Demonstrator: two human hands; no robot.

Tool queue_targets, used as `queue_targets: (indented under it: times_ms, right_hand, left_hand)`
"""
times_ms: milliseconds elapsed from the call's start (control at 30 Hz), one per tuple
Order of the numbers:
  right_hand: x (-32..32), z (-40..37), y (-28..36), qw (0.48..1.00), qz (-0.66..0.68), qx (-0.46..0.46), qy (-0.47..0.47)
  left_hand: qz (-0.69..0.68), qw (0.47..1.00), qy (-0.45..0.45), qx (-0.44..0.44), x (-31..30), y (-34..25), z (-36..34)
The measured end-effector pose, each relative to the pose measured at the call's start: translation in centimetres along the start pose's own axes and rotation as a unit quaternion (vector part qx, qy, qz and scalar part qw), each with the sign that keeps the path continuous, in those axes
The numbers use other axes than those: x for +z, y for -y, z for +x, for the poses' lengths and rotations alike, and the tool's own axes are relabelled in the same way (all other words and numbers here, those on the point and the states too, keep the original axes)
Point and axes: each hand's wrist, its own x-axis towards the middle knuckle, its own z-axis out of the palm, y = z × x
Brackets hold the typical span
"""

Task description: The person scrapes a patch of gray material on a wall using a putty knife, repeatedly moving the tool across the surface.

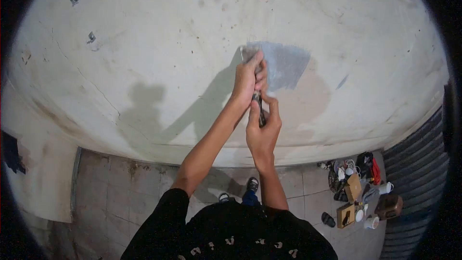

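L fingers [263,66], R fingers [274,108] gripping tool [262,116]; box [340,209] w/ dark item [346,217]; white bucket [368,224], contents unclr.

So the floor [149,197] here is grimy greyish tile, and honestly most of the junk is piled toward its far right corner: dark bundles, something bright red [376,169], a tan box [353,188]. Down the right edge there's a brown case [389,207] by a white tub [371,222], plus a dark slipper [328,219] lying just left of the heap.
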Motion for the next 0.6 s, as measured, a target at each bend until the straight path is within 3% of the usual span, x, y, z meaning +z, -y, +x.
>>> queue_targets:
  times_ms: [167,333,433,467,533,600]
  right_hand:
    - [-1.5,-1.1,-1.0,1.000,-0.020,-0.003,-0.005]
    - [-4.4,0.6,0.4,0.998,-0.046,0.035,0.031]
    - [-4.8,-0.1,-2.5,0.998,0.037,0.030,0.042]
    - [-5.0,-1.1,-4.1,0.998,0.000,0.025,0.057]
    - [-6.4,-5.1,-9.0,0.993,-0.076,0.018,0.083]
    - [-9.4,-12.1,-15.1,0.972,-0.144,0.087,0.165]
  left_hand:
    - [-0.021,0.998,-0.032,-0.050,0.4,2.0,-0.6]
    - [0.001,0.999,-0.043,0.003,1.6,2.8,0.1]
    - [0.008,0.999,-0.021,0.048,1.2,4.1,-0.2]
    - [0.032,0.998,-0.029,0.037,0.5,4.9,-0.2]
    - [0.110,0.994,-0.014,0.019,-3.1,10.0,-1.6]
    - [0.239,0.967,-0.088,0.015,-9.0,18.8,-6.1]
